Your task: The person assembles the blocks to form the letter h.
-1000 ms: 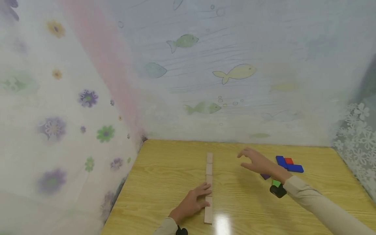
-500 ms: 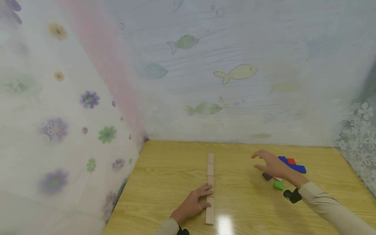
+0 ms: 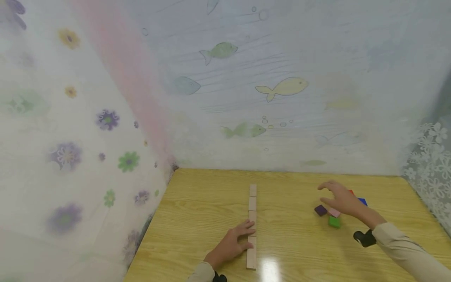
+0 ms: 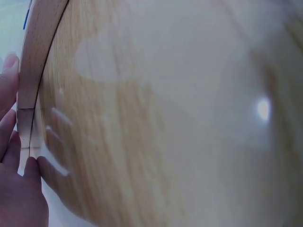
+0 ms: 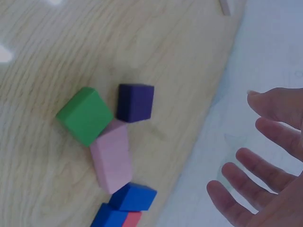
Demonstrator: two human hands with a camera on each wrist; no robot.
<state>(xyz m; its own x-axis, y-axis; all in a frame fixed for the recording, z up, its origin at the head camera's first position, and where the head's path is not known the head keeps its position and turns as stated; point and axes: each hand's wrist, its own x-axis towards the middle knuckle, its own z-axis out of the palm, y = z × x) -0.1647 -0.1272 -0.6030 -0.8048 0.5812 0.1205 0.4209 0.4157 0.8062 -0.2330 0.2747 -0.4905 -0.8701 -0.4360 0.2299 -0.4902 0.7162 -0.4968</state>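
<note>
Plain wooden blocks (image 3: 251, 256) lie end to end in a straight row running away from me on the table. My left hand (image 3: 230, 243) rests against the near half of that row, fingertips and thumb touching the wood; the left wrist view shows the fingers along the blocks' side (image 4: 33, 75). Over the colored blocks at the right, my right hand (image 3: 341, 199) hovers with loosely bent fingers and holds nothing. Below it lie a purple block (image 5: 136, 102), a green block (image 5: 85, 116), a pink block (image 5: 112, 158), blue blocks (image 5: 132, 196) and a red block (image 5: 132, 219). In the head view, the hand partly hides the blue and red ones.
The wood-grain table (image 3: 197, 203) ends at a fabric backdrop (image 3: 225, 152) with printed fish behind. A flowered cloth (image 3: 88, 176) hangs along the left side. Lace-like white flowers (image 3: 431, 152) stand at the right edge.
My right hand has moved rightward over the colored blocks, uncovering the purple, pink and green ones in the head view. The left hand has stayed on the wooden row.
</note>
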